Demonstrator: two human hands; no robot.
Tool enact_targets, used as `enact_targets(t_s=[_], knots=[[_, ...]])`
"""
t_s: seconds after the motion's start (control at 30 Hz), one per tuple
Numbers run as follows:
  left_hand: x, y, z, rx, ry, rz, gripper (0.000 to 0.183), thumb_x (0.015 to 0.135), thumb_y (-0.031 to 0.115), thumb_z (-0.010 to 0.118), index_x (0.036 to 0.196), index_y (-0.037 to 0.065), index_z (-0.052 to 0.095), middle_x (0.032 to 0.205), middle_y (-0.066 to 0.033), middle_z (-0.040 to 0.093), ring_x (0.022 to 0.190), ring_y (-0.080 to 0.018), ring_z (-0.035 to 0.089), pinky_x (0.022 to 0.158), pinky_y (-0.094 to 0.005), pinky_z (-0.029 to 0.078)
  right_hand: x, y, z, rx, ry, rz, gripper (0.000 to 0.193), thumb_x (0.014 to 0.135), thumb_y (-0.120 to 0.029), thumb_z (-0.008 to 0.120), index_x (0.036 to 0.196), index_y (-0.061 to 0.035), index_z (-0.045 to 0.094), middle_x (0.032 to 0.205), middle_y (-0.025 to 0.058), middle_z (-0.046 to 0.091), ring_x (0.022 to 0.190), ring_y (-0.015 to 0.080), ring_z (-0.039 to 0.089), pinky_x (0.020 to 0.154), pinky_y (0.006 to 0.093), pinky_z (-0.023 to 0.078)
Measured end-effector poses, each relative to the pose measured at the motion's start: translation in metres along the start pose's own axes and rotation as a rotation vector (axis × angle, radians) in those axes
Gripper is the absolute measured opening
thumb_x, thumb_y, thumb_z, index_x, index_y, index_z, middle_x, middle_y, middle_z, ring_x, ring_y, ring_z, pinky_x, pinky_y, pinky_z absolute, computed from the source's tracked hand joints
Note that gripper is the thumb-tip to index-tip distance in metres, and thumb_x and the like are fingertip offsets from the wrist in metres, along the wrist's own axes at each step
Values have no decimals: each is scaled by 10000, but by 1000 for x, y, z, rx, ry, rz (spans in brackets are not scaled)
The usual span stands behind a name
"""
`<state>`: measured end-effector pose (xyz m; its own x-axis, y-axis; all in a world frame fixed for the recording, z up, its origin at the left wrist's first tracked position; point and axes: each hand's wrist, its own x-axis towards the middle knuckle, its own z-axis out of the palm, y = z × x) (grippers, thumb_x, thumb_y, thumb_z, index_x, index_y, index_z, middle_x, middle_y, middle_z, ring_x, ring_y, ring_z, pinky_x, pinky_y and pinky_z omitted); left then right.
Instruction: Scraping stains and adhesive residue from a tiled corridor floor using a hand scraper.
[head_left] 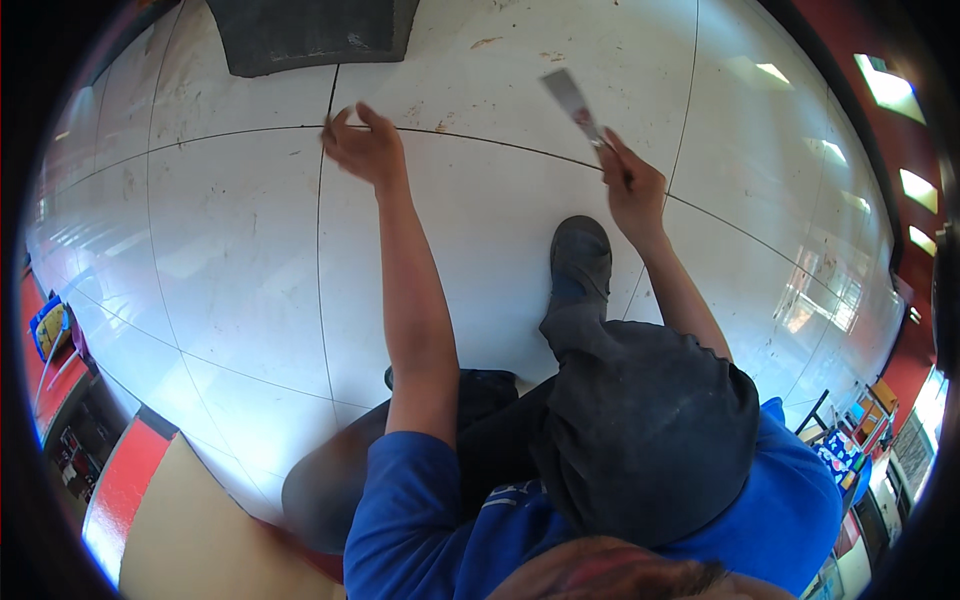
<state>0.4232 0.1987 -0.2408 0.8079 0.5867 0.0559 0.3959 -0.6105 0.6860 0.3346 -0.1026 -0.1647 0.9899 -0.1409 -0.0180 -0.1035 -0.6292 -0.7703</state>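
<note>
My right hand (635,190) is closed round the handle of a scraper (570,98), a putty knife with a flat, widening metal blade. Its blade points up and to the left, over the white floor tiles (480,190). To the left, my left hand (368,148) hovers above a dark joint between tiles. The thumb stands apart from the loosely bent fingers, and I see nothing held in them. Slight blur softens those fingertips. Brown smears (487,43) and small specks mark the floor beyond both hands.
A dark grey slab-like piece (320,40) lies at the far edge. My grey shoe (581,255) is planted below the right hand. At the lower left stands a tan-topped piece with a red edge (190,520). Folded chairs or frames (860,420) are at the right rim.
</note>
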Motion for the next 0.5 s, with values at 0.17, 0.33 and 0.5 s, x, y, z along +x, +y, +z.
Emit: enact_targets(t_s=[0.17,0.33,0.5], knots=[[-67,-18,53,656,130,58,747,912,463,404,1391,-78,214,1461,-321,128,1350,-509,115,958,-708,229,-55,108,-70,233,367,552,228,929,-250,559,909,-35,633,580,-51,440,478,23,379,418,197,329],[-95,83,119,364,-432,681,689,881,494,466,1422,100,301,1503,-151,209,1395,-370,129,1070,-642,89,-91,197,-132,438,540,765,177,908,-218,585,805,-76,560,534,-56,393,392,24,315,344,185,239],[-72,44,87,188,-37,503,684,907,443,472,1418,32,276,1449,-215,290,1360,-389,224,1053,-587,197,-101,242,-174,631,687,825,276,914,-295,581,759,-72,529,521,-52,380,379,35,313,338,194,227]])
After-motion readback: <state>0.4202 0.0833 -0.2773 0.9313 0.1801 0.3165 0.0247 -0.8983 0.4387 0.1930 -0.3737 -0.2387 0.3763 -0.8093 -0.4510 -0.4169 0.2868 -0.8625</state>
